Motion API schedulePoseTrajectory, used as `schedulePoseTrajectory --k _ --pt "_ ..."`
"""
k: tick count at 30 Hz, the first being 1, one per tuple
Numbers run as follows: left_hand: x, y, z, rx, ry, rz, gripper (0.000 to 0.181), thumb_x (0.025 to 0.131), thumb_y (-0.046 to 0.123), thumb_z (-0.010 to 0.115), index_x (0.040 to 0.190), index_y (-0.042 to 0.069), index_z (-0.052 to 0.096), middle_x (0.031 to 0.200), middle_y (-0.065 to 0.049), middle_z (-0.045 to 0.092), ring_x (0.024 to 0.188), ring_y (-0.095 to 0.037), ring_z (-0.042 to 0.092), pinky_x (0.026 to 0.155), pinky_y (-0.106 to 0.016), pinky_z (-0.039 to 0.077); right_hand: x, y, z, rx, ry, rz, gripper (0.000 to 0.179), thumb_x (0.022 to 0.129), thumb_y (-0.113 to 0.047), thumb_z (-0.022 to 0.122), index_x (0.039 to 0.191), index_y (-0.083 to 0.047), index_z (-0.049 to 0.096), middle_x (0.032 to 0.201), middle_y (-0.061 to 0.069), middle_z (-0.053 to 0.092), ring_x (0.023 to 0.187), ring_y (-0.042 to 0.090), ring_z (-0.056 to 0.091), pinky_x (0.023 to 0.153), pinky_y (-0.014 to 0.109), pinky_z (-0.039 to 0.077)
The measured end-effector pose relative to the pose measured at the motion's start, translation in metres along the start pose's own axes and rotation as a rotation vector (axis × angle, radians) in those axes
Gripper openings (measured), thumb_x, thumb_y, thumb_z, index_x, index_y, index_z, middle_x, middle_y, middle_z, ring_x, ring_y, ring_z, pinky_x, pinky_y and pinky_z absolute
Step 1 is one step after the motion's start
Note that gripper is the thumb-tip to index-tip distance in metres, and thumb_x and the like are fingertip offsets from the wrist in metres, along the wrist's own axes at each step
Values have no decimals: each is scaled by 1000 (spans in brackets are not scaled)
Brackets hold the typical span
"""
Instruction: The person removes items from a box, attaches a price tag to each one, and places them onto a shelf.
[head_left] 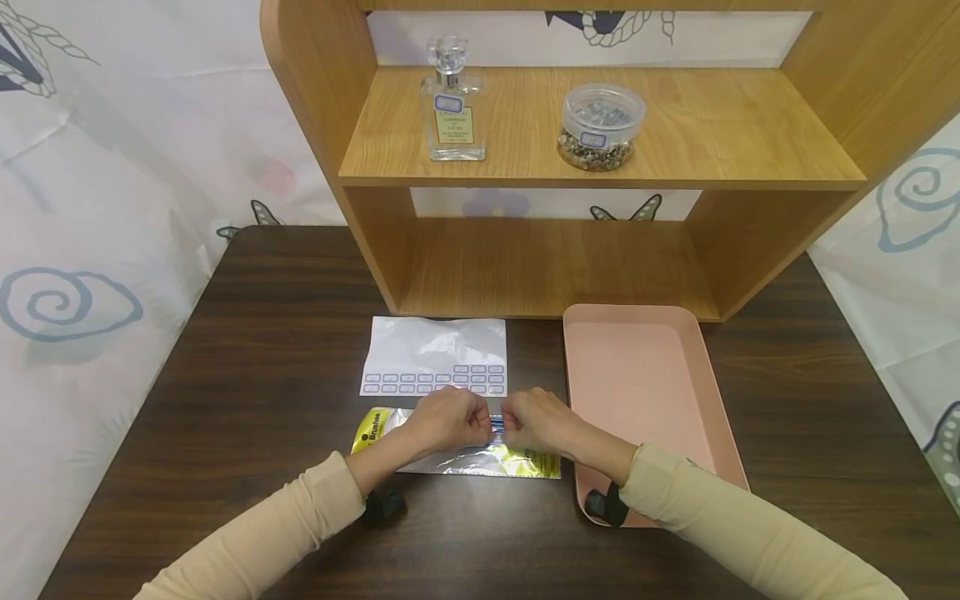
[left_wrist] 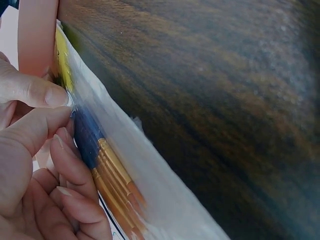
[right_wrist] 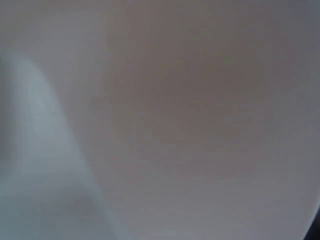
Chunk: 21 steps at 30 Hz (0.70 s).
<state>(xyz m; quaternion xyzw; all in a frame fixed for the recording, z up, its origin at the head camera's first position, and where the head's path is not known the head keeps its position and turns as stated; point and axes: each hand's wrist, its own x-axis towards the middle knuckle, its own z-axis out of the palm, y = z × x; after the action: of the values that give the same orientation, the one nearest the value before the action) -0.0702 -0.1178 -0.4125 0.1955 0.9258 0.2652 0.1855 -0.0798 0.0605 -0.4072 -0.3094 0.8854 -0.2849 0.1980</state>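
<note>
A flat packet of brushes (head_left: 450, 464), silvery with yellow ends and the printed word Brushes, lies crosswise on the table. My left hand (head_left: 453, 419) and right hand (head_left: 537, 422) meet over its middle, knuckles toward each other. In the left wrist view, thumbs and fingers pinch close together at the surface of the packet (left_wrist: 117, 117); a tiny pale bit shows between the fingertips, and I cannot tell what it is. Blue handles and copper-coloured ferrules show through the film. Just behind the packet lies a white sheet of small blue-framed labels (head_left: 435, 350).
A pink tray (head_left: 637, 375) stands right of the packet, under the right forearm. Behind, a wooden shelf (head_left: 600, 250) holds a glass perfume bottle (head_left: 454, 117) and a round clear jar (head_left: 600, 129) of small metal pieces. The right wrist view is a pale blur.
</note>
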Motion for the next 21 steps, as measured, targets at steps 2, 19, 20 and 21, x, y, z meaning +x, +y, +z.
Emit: schedulePoseTrajectory --k 2,19,20,21 --pt "0 0 0 -1 -1 1 12 76 17 73 66 18 65 54 11 54 56 -5 50 50 -22 37 0 0 0 -1 0 -3 19 71 -3 67 61 -10 53 54 -7 44 51 7 40 47 18 29" --pt "-1 0 0 4 4 20 14 76 18 73 66 17 63 53 10 53 55 -6 48 49 -21 36 -1 1 -1 -9 5 -6 19 72 -2 66 60 -10 53 53 -7 44 51 7 40 46 18 29" --pt "-1 0 0 4 4 20 15 76 18 73 66 17 63 53 10 53 55 -6 48 49 -21 36 -1 1 -1 -10 4 -2 20 72 -2 66 60 -10 52 53 -7 44 51 7 40 47 18 30" --pt "-1 0 -1 4 3 19 15 76 19 74 66 17 63 53 10 53 55 -6 48 49 -21 36 -1 1 -1 -12 3 1 20 72 -2 66 60 -11 52 53 -6 45 51 7 41 47 18 30"
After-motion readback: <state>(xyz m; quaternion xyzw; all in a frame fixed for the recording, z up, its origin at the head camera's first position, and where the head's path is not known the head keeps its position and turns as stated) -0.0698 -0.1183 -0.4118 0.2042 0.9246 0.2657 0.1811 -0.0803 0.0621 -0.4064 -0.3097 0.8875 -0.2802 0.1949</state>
